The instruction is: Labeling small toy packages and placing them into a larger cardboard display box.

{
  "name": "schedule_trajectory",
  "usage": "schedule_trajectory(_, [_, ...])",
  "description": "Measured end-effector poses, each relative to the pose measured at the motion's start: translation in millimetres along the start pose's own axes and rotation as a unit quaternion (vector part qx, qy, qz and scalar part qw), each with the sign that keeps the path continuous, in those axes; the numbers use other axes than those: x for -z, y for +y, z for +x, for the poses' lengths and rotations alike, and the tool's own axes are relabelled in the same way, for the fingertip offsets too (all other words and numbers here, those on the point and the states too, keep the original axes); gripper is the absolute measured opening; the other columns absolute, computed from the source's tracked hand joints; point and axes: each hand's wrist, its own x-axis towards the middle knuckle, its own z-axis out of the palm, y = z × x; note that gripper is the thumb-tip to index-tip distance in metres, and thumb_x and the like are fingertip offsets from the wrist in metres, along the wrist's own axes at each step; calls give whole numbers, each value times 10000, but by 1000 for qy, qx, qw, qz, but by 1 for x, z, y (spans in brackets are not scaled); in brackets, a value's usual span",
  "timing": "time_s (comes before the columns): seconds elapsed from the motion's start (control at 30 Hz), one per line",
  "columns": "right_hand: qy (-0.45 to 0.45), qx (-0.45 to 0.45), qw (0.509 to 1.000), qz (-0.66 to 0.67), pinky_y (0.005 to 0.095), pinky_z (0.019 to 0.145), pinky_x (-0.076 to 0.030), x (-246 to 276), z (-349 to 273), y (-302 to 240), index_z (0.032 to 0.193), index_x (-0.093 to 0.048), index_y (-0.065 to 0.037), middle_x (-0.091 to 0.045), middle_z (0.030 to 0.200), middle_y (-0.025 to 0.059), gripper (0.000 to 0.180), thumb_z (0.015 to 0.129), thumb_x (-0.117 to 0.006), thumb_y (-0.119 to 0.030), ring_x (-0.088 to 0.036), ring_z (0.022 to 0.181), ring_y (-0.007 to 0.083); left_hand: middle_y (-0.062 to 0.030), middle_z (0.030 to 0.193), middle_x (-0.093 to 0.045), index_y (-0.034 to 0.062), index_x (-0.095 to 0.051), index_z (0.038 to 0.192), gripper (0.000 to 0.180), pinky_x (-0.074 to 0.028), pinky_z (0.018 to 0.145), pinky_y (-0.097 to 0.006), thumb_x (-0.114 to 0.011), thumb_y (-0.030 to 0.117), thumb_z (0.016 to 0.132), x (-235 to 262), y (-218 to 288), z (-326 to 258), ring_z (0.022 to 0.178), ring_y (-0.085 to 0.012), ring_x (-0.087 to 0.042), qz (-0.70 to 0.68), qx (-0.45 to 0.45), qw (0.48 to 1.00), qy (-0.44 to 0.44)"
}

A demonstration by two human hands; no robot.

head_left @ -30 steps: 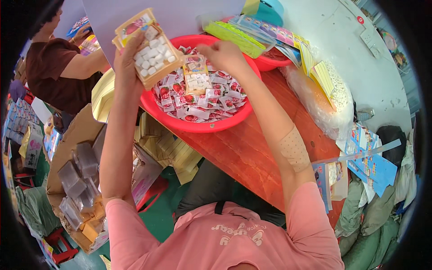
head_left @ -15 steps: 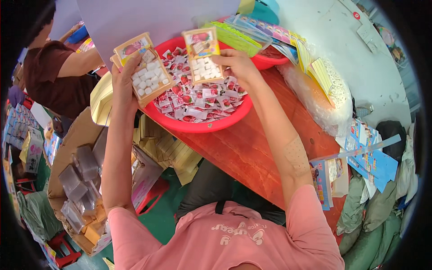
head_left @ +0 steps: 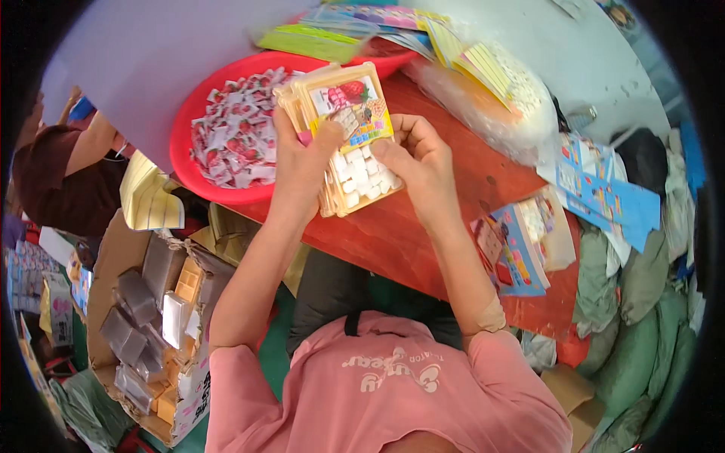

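Observation:
A stack of shallow cream trays (head_left: 298, 90) is gripped from the left by my left hand (head_left: 306, 155), its thumb over the front tray. That front tray holds small white sweets (head_left: 362, 175) in its lower part and a printed card (head_left: 349, 106) with a strawberry picture in its upper part. My right hand (head_left: 419, 162) is closed on the tray's right side, thumb beside the sweets, fingers curled behind. Left of the hands stands a red basin (head_left: 185, 162) full of small strawberry-printed sachets (head_left: 238, 140).
On the red table (head_left: 483, 177) lie a bag of white pieces (head_left: 483, 113), green packets (head_left: 310, 43) and printed cards (head_left: 521, 249). A cardboard box (head_left: 109, 264) of clear plastic covers (head_left: 124, 336) stands lower left. Another person (head_left: 64, 166) sits far left.
My hands have come together and lower, right of the basin. The tray from my right hand now appears at the front of the left hand's stack, with both hands on it. The view has shifted right.

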Motion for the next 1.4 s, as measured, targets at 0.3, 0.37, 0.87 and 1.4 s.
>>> schedule_trajectory(0.3, [-133, -41, 986, -87, 320, 924, -429, 72, -40, 46, 1327, -310, -1, -541, 1162, 91, 901, 606, -836, -125, -531, 1068, 171, -135, 1155, -505, 12, -253, 1293, 716, -494, 868, -338, -696, 44, 731, -9, -72, -39, 1038, -196, -551, 56, 115, 986, -106])
schedule_trajectory(0.37, [-145, -48, 983, -103, 315, 916, -434, 77, -51, 54, 1317, -329, -10, -545, 1159, 83, 880, 607, -836, -127, -530, 1067, 161, -139, 1229, -466, 21, -188, 1349, 843, -453, 921, -345, -733, 64, 709, -2, -83, -47, 1116, -212, -509, 103, 90, 978, -159])
schedule_trajectory(0.87, [-199, 126, 931, -281, 388, 946, -398, 89, -70, 116, 1209, -510, -122, -488, 1234, 131, 806, 502, -860, -290, -483, 1106, 314, -179, 1293, -385, 8, -170, 1327, 1170, -377, 974, -404, -891, 379, 483, 49, -111, -78, 1207, -299, -422, 404, 110, 851, -316])
schedule_trajectory(1.4, [-7, -18, 983, -184, 435, 793, -456, 87, -109, 40, 1096, -380, -15, -577, 948, 196, 837, 539, -823, -454, -585, 896, 395, -94, 1321, -463, 60, -577, 1184, 736, -332, 1030, -401, -814, 448, 605, -27, -52, -69, 1208, -251, -433, 400, 7, 815, -420])
